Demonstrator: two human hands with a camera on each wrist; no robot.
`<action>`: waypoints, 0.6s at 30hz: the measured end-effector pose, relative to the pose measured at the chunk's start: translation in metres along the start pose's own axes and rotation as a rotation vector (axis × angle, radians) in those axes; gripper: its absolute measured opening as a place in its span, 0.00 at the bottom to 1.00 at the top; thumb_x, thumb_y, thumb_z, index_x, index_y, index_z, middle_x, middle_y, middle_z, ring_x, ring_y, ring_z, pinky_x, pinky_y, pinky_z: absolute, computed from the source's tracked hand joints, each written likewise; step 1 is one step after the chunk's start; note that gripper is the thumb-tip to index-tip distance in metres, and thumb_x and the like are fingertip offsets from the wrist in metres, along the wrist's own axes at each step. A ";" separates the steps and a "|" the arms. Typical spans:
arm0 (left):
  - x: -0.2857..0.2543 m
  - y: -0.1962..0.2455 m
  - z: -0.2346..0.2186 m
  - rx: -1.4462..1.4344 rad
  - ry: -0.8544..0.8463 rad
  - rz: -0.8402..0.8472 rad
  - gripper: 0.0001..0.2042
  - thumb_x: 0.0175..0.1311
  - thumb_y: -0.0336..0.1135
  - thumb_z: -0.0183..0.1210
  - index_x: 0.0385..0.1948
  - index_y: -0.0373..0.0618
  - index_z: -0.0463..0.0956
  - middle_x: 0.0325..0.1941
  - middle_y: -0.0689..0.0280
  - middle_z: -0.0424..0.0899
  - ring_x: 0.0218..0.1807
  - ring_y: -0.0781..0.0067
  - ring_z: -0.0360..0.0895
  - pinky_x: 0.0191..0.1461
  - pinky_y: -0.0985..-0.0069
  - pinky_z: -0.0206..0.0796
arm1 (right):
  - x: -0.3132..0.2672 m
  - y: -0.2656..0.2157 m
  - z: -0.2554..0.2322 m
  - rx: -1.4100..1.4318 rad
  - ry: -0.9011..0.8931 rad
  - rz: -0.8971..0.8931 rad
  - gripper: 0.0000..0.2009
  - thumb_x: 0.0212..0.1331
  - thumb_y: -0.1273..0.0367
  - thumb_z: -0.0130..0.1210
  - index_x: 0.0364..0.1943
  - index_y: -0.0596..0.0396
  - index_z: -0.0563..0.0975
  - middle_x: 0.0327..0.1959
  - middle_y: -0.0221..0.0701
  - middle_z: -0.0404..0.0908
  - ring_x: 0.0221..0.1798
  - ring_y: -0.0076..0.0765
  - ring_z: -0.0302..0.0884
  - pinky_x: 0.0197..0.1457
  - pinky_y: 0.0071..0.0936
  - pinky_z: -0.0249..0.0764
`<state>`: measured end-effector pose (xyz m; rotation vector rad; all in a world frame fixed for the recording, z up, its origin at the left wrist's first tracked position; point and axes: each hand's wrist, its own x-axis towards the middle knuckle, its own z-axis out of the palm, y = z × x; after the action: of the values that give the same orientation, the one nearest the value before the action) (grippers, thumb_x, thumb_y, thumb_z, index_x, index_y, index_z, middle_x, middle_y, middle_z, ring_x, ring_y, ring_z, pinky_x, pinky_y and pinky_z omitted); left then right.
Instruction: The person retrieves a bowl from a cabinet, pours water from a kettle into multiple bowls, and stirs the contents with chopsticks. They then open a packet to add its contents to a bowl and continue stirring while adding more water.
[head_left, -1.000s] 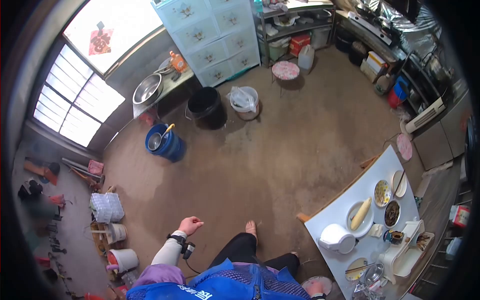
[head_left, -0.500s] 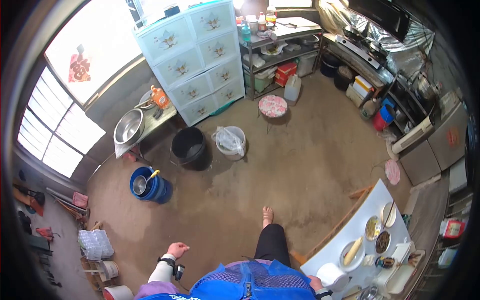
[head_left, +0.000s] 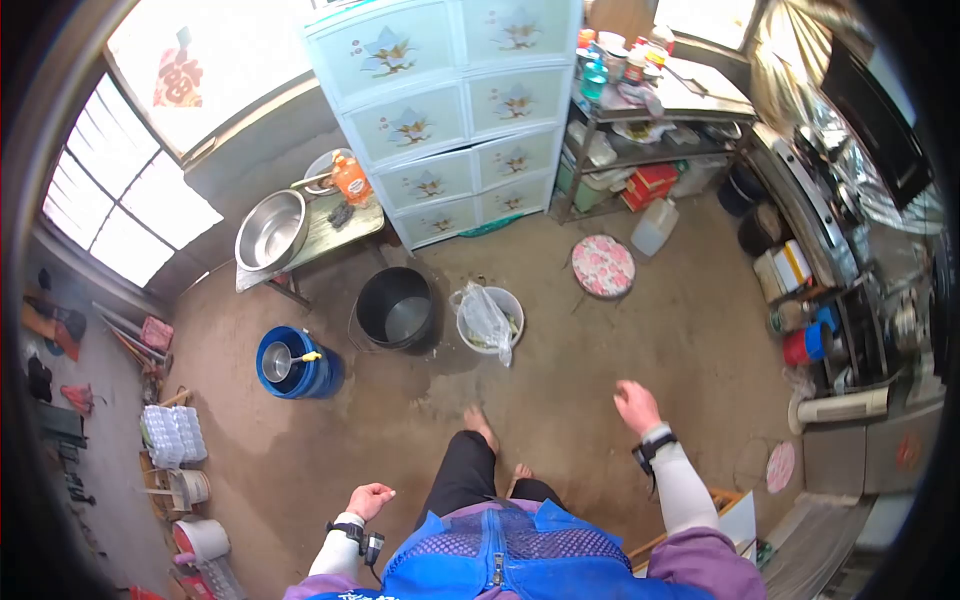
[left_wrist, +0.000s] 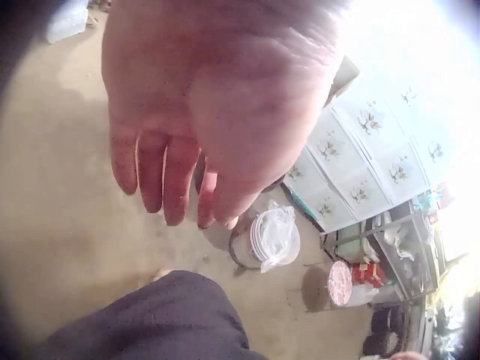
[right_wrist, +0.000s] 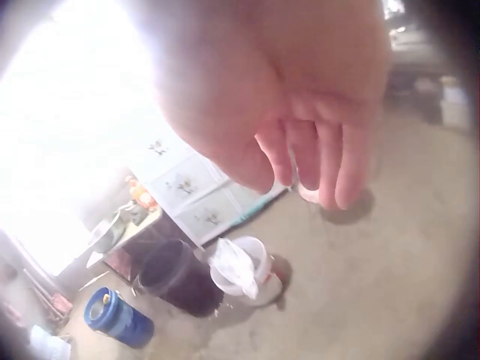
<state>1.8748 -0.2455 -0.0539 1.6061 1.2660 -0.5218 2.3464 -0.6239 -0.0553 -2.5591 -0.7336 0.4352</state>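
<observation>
Both hands are held out over the brown floor with nothing in them. In the head view the left hand (head_left: 369,500) is low at the left of the body, and its relaxed fingers hang down in the left wrist view (left_wrist: 202,112). At the right, the right hand (head_left: 636,407) is further forward, its fingers loosely bent in the right wrist view (right_wrist: 300,112). Ahead stand a black bucket (head_left: 396,309) and a white bucket (head_left: 490,320) with a clear plastic bag over it. Neither hand touches them.
A blue bucket (head_left: 313,378) with a ladle stands at the left, below a bench (head_left: 335,235) with a steel basin (head_left: 271,231). Behind are a drawer cabinet (head_left: 440,130) and a metal shelf (head_left: 655,152). A flowered stool (head_left: 603,266) stands before the shelf.
The body has moved forward and turned right; the buckets and cabinet look nearer. My right hand has come up from beside the white table, which has mostly left the head view.
</observation>
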 end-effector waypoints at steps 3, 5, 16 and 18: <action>0.042 0.021 -0.013 -0.025 0.050 -0.039 0.12 0.56 0.42 0.63 0.35 0.43 0.82 0.32 0.67 0.84 0.38 0.78 0.78 0.46 0.77 0.69 | 0.131 -0.077 -0.018 0.087 0.023 -0.164 0.16 0.54 0.67 0.56 0.47 0.55 0.75 0.45 0.38 0.78 0.42 0.43 0.79 0.46 0.36 0.74; 0.086 0.033 -0.021 -0.072 0.076 -0.019 0.13 0.56 0.42 0.63 0.35 0.43 0.82 0.33 0.65 0.85 0.38 0.77 0.79 0.47 0.76 0.70 | 0.200 -0.114 -0.007 0.139 0.019 -0.232 0.16 0.54 0.67 0.56 0.48 0.55 0.74 0.46 0.38 0.78 0.41 0.42 0.79 0.45 0.35 0.75; 0.193 0.275 -0.125 -0.391 0.158 0.198 0.11 0.59 0.36 0.61 0.37 0.37 0.80 0.31 0.69 0.83 0.35 0.83 0.76 0.41 0.82 0.68 | 0.528 -0.249 0.038 0.175 -0.026 -0.414 0.20 0.53 0.67 0.57 0.50 0.59 0.71 0.49 0.40 0.75 0.41 0.43 0.77 0.48 0.36 0.73; 0.211 0.287 -0.125 -0.458 0.218 0.202 0.11 0.60 0.35 0.61 0.38 0.36 0.80 0.32 0.68 0.83 0.35 0.82 0.76 0.41 0.82 0.68 | 0.586 -0.265 0.049 0.117 -0.055 -0.415 0.19 0.53 0.66 0.56 0.48 0.59 0.73 0.48 0.41 0.76 0.42 0.46 0.77 0.48 0.37 0.72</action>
<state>2.1820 -0.0258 -0.0473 1.4003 1.2532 0.0729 2.6888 -0.0773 -0.0692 -2.2155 -1.1886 0.3964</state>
